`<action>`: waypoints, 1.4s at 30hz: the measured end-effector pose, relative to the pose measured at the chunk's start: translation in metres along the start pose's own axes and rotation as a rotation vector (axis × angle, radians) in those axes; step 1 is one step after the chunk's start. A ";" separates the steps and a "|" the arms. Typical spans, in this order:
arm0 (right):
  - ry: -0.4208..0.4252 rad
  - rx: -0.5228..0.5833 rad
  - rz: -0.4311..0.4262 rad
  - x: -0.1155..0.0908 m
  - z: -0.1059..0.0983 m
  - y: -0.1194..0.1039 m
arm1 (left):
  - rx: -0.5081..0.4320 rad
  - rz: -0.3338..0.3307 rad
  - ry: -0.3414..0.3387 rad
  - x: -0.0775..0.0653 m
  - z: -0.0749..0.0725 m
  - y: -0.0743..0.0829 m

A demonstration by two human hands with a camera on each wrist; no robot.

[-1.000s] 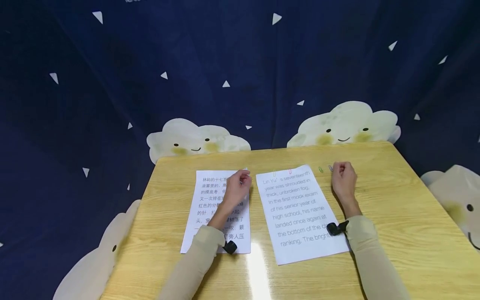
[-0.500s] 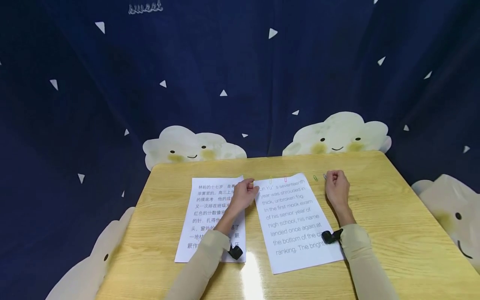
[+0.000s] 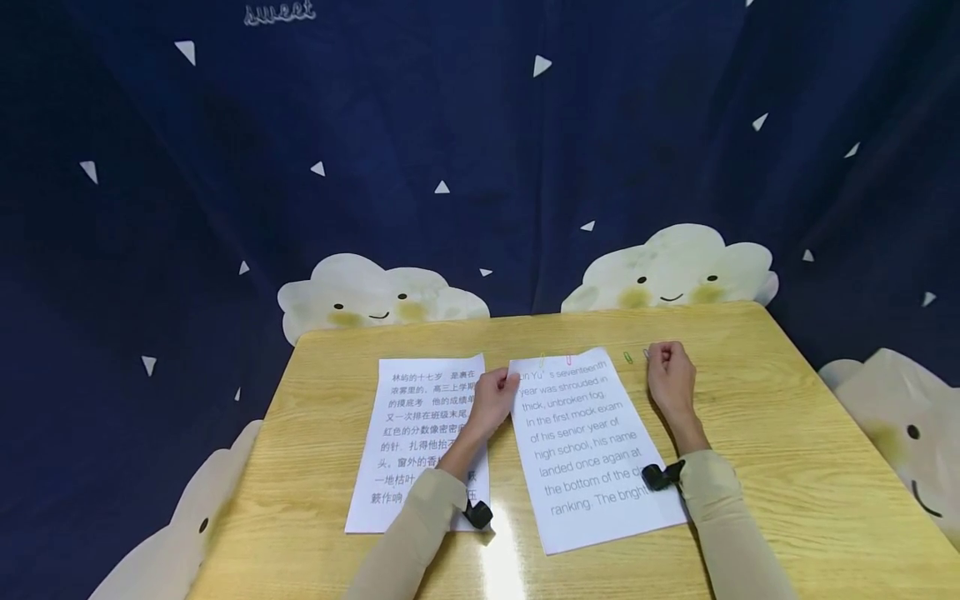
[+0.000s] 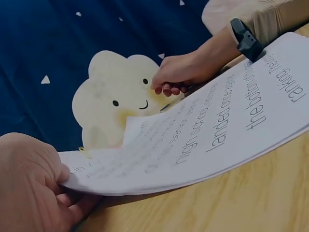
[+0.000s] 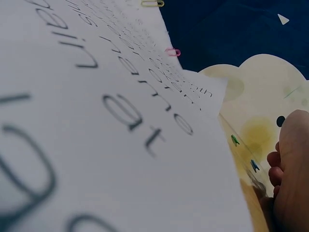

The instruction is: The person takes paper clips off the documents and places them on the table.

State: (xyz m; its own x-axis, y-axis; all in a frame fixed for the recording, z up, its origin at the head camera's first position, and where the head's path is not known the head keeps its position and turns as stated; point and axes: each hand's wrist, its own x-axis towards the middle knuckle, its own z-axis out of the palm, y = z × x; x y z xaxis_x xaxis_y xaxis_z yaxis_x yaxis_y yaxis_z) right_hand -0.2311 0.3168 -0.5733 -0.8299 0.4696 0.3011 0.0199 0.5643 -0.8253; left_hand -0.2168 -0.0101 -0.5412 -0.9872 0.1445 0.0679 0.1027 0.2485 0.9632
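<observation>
My left hand (image 3: pixel 495 397) pinches the upper left corner of a stack of paper printed in English (image 3: pixel 592 467). In the left wrist view its thumb lies on top, fingers under the raised edge. A yellow paperclip (image 3: pixel 542 361) and a pink paperclip (image 5: pixel 173 51) sit at the stack's top edge. Right of the stack, my right hand (image 3: pixel 671 375) rests at the table with fingers curled and nothing seen in them. Just beside it lies a blue paperclip (image 5: pixel 255 166), and farther left a green paperclip (image 3: pixel 628 357).
A second paper stack printed in Chinese (image 3: pixel 412 442) lies on the left, partly under my left forearm. The wooden table (image 3: pixel 787 450) ends at a dark blue curtain (image 3: pixel 420 125) printed with white clouds. Each wrist wears a black camera (image 3: pixel 477 514).
My left hand has moved right from over the Chinese stack and taken hold of the English stack's corner. The right hand has stayed beside the blue paperclip. The head view has shifted slightly.
</observation>
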 end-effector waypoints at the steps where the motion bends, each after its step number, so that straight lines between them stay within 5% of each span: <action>1: 0.000 0.001 -0.002 0.000 0.000 0.000 | -0.009 0.001 0.016 0.000 -0.001 -0.001; 10: -0.037 -0.009 -0.003 -0.001 0.001 -0.006 | -0.086 -0.016 0.103 -0.006 -0.005 -0.002; 19: -0.036 -0.023 -0.010 -0.003 0.000 -0.010 | -0.176 -0.017 0.108 -0.010 -0.011 0.006; 31: -0.028 -0.020 -0.038 -0.001 0.003 -0.007 | -0.183 -0.060 0.171 -0.003 -0.023 0.005; 42: 0.020 0.062 -0.054 -0.003 -0.001 -0.010 | -0.164 -0.080 0.118 0.000 -0.035 0.011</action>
State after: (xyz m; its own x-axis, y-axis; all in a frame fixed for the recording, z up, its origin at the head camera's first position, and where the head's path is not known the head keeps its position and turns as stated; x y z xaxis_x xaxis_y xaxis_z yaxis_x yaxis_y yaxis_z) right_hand -0.2279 0.3105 -0.5650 -0.8178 0.4534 0.3545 -0.0594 0.5462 -0.8355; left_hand -0.2201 -0.0410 -0.5216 -0.9998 0.0147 0.0105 0.0119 0.0937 0.9955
